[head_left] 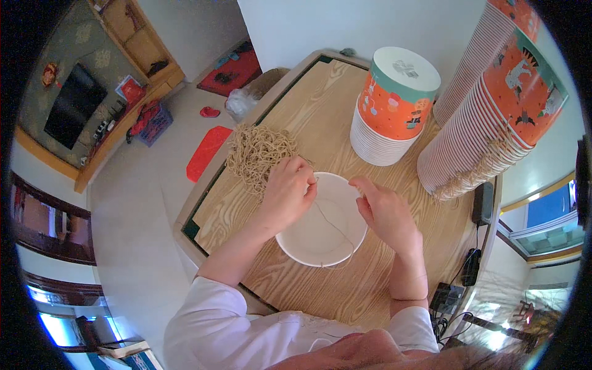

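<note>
Bucket (302, 237), one, white inside, round, mouth up, set on the wood-grained counter (345, 299) between the two hands. Strand (333, 225), one, thin, brown, running across the bucket's mouth to its near rim. Left hand (290, 185), at the bucket's far left rim, fingers curled in with thumb and forefinger close together; whether they pinch the strand cannot be told. Right hand (385, 213), at the right rim, thumb and forefinger bent and apart at their tips; whether the other fingers hold anything cannot be told. Cord pile (256, 154), tan, loosely tangled, on the counter just beyond the left hand and partly behind it. Short bucket stack (398, 114), nested, base up, orange and green with white rims, beyond the bucket. Tall bucket stacks (468, 139), two, same colours, at the right, side by side. Fibre bunch (481, 169), pale brown, lying against the nearer tall stack. Adapter (483, 203), black, at the counter's right edge. Stool (206, 151), red, beyond the left edge.
</note>
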`<state>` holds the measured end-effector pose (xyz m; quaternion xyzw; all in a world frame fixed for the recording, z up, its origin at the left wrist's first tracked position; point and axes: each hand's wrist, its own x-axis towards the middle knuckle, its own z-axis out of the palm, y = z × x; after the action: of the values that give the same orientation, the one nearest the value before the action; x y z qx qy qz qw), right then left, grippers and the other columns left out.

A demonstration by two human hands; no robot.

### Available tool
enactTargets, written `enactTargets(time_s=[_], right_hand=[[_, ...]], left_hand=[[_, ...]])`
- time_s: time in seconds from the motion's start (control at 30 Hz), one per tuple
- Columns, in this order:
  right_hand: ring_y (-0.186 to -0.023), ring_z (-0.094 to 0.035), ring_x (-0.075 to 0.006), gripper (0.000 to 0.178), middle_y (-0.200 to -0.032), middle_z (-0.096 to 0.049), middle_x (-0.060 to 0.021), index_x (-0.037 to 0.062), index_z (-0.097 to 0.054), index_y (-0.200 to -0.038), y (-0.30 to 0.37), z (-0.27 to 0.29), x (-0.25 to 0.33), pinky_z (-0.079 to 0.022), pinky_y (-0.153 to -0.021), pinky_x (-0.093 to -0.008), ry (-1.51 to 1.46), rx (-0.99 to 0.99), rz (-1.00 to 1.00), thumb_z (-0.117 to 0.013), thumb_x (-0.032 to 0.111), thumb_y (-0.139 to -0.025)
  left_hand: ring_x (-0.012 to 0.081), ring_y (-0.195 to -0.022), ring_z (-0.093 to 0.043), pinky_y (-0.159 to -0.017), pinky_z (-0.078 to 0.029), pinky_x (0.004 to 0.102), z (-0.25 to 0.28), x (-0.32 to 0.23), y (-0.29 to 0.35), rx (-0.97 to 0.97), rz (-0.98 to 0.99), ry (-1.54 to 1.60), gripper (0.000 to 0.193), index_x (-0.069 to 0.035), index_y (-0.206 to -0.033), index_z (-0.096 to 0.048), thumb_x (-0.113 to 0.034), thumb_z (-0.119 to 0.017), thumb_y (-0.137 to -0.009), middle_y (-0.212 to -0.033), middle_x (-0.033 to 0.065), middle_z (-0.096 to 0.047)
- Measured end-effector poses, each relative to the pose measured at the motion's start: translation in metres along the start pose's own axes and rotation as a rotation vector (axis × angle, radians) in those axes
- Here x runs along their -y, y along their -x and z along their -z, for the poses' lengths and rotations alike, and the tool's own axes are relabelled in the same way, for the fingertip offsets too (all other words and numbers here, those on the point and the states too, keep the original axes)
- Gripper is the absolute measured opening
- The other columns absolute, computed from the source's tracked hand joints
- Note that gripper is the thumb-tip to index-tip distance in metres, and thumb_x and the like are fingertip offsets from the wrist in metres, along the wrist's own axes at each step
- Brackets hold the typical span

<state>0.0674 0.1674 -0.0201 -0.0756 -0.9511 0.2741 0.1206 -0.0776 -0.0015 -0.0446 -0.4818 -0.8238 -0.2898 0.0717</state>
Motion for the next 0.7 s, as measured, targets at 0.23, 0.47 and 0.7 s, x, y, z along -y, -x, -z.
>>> enactTargets(time_s=[0.23, 0.47, 0.7], right_hand=[[-0.079, -0.064, -0.0345, 0.025, -0.087, -0.065, -0.0146, 0.0097, -0.052, -0.109, 0.0017, 0.002, 0.0033, -0.05, -0.065, -0.0436, 0.005, 0.02, 0.004, -0.055, 0.005, -0.084], [-0.081, -0.064, -0.0356, 0.026, -0.088, -0.065, -0.0149, 0.0097, -0.052, -0.109, 0.0027, 0.0047, 0.0042, -0.05, -0.067, -0.0446, -0.01, 0.052, -0.015, -0.056, 0.004, -0.083], [-0.082, -0.063, -0.0359, 0.029, -0.088, -0.065, -0.0155, 0.0101, -0.051, -0.11, 0.0047, 0.0054, 0.0035, -0.05, -0.067, -0.0447, 0.023, 0.09, -0.004, -0.057, 0.005, -0.082]], left_hand=[[0.028, -0.095, -0.053, -0.08, -0.04, 0.0418, -0.0021, 0.0003, -0.0002, 0.01, 0.005, -0.035, 0.011, -0.005, -0.079, -0.059, -0.005, -0.067, -0.071, -0.095, 0.0086, -0.055], [0.0282, -0.094, -0.053, -0.081, -0.04, 0.0418, -0.0002, -0.0052, -0.0004, 0.003, -0.013, -0.076, 0.012, -0.005, -0.079, -0.06, -0.005, -0.068, -0.07, -0.095, 0.0091, -0.055], [0.0282, -0.094, -0.052, -0.081, -0.04, 0.0418, -0.0016, -0.0072, -0.0016, 0.014, -0.015, -0.124, 0.013, -0.004, -0.081, -0.06, -0.006, -0.067, -0.071, -0.095, 0.0094, -0.055]])
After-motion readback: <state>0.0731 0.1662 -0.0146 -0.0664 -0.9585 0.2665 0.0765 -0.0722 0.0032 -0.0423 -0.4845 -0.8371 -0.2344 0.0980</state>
